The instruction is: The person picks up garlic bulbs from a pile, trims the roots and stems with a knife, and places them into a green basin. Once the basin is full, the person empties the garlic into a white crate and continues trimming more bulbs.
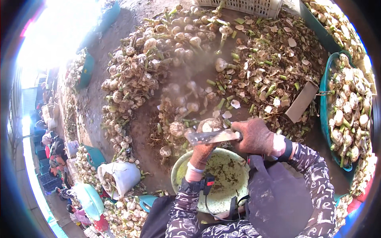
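Note:
My right hand (254, 137), in a brown work glove, is closed round the handle of a knife (212, 137). Its broad, dirt-streaked blade points left and passes over my left hand (201, 154), gloved alike. A garlic bulb (211, 125) shows just beyond the blade, and the fingers of my left hand are wrapped against it, partly hidden by the knife. Below both hands stands a pale green basin (174, 177) with dark dirt and scraps in it. Loose garlic bulbs (177, 129) lie on the ground close to my left hand.
A long heap of garlic with roots and stalks (133, 75) curves round the left and far side. Cut stems and peelings (274, 59) cover the far right. A teal tub of garlic (325, 115) stands right; a white bucket (129, 174) lies tipped left. People (58, 158) sit at far left.

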### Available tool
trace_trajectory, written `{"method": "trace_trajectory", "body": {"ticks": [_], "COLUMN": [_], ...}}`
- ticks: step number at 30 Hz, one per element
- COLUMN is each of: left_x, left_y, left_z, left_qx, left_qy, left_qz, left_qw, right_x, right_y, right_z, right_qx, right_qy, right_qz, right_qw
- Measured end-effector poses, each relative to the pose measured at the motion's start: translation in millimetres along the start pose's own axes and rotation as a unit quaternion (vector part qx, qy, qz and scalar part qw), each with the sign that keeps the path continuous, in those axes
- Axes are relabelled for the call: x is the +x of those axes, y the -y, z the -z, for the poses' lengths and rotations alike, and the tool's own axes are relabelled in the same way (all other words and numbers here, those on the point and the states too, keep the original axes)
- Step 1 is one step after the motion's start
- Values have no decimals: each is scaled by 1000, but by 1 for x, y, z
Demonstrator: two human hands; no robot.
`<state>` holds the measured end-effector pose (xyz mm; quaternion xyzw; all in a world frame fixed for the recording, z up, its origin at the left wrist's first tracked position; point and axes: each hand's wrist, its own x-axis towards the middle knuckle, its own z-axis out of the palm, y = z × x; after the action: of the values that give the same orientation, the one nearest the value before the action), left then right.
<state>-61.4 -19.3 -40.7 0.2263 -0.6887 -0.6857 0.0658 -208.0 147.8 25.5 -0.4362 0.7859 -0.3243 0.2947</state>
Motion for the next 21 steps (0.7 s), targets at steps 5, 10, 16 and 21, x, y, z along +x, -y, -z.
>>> {"method": "trace_trajectory", "body": {"ticks": [5, 10, 16, 21], "left_x": [0, -24, -38, -49], "left_y": [7, 40, 30, -89], "left_z": [-8, -9, -16, 1], "left_qx": [45, -31, -184, 19], "left_qy": [5, -45, -95, 5], "left_qz": [-43, 48, 47, -32], "left_qw": [998, 997, 977, 999], "right_x": [2, 4, 12, 14], "right_y": [-6, -19, -30, -127], "right_z": [-16, -30, -56, -52], "right_qx": [-50, -6, -23, -21], "right_qy": [-26, -42, -40, -8], "right_qz": [20, 43, 12, -193], "right_qw": [998, 998, 999, 981]}}
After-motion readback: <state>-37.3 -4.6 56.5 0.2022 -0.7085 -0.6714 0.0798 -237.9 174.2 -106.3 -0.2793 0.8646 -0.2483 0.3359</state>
